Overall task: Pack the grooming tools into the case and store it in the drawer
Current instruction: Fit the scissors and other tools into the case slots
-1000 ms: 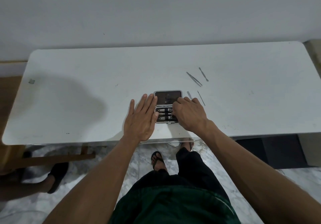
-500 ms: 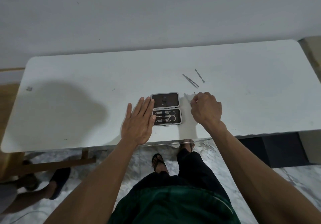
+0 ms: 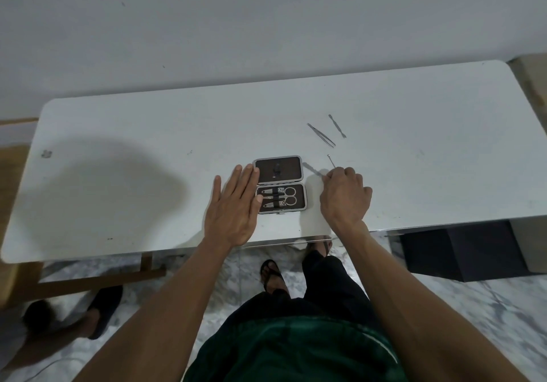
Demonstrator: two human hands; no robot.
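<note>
A small brown case (image 3: 279,184) lies open near the front of the white table (image 3: 148,150). Its lower half holds scissors (image 3: 288,195) and two clippers under a strap. My left hand (image 3: 233,207) rests flat on the table with straight fingers touching the case's left edge. Just right of the case, my right hand (image 3: 344,196) has its fingers curled over a flat nail file (image 3: 311,169) and a thin pick (image 3: 331,160); both tools run under the fingertips. Tweezers (image 3: 321,135) and a cuticle pusher (image 3: 336,126) lie farther back.
The table stands against a pale wall. A dark box (image 3: 455,251) sits on the marble floor under the table's right end, and a wooden frame (image 3: 97,281) under its left. Another person's foot in a dark slipper (image 3: 103,310) shows at the lower left.
My right hand left the case's lower half and moved right and back to the loose file and pick. My left hand stayed at the case's left edge.
</note>
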